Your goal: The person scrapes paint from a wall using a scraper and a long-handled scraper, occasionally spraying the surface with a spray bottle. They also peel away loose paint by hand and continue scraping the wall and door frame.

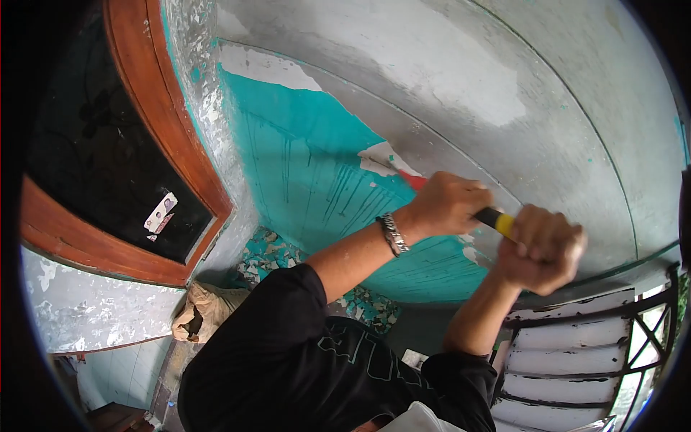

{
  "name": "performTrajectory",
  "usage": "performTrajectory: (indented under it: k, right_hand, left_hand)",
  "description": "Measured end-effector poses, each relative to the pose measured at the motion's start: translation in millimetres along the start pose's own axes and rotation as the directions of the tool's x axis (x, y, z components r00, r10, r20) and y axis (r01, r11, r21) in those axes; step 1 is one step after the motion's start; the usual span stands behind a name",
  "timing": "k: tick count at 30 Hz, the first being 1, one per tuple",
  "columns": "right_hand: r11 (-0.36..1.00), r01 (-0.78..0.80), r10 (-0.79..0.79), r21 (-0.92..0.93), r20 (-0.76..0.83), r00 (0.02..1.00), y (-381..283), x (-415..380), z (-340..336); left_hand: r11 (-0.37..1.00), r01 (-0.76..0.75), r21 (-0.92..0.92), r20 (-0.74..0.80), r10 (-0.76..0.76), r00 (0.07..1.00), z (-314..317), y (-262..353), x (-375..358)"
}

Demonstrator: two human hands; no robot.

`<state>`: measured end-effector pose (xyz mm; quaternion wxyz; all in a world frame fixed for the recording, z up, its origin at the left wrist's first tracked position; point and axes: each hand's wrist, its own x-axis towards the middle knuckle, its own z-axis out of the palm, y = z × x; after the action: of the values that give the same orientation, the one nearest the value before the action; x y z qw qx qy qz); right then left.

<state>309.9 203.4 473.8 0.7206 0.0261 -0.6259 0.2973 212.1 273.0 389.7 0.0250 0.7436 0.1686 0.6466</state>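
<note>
My left hand [450, 203], with a chain bracelet at its wrist, is closed around a scraper. The scraper's red part [413, 180] shows ahead of my fingers, and its thin tip meets the wall at a bare pale patch [379, 157]. Behind that hand a black and yellow handle [497, 222] comes out in line with the red part. Closed over its yellow end is my right hand [541, 246], slightly blurred. Turquoise paint [302, 144] covers the wall's lower area, while bare grey plaster [461, 65] lies above it.
Paint flakes [273, 253] litter the floor along the wall. A brown-framed dark window [115, 144] is at the left, with a crumpled tan sack [209, 309] below. Dark metal bars [633, 309] and white slats [568, 363] stand at the right.
</note>
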Motion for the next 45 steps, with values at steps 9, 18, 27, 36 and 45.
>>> performTrajectory:
  k: [9, 18, 27, 36, 45]
  right_hand:
    - [0.999, 0.042, -0.042, -0.018, 0.033, 0.999, -15, -11, -2]
    - [0.998, 0.04, -0.042, -0.039, -0.033, 0.999, -17, -4, -4]
    - [0.998, 0.033, -0.03, 0.057, -0.068, 0.997, -3, -9, -13]
    - [0.999, -0.013, 0.017, 0.034, -0.119, 0.993, 6, -11, -15]
    - [0.509, -0.457, 0.568, -0.73, -0.114, 0.815, -92, -97, -79]
  left_hand:
    - [0.996, -0.032, -0.084, 0.074, 0.038, 0.997, 0, 9, 1]
    - [0.997, -0.034, -0.067, 0.075, 0.039, 0.996, 2, 9, 10]
    - [0.999, -0.015, -0.036, 0.108, 0.019, 0.994, -1, -6, 0]
    - [1.0, 0.002, -0.021, 0.12, 0.001, 0.993, 1, -7, -8]
    - [0.952, -0.291, 0.09, 0.479, 0.215, 0.851, 3, -3, -22]
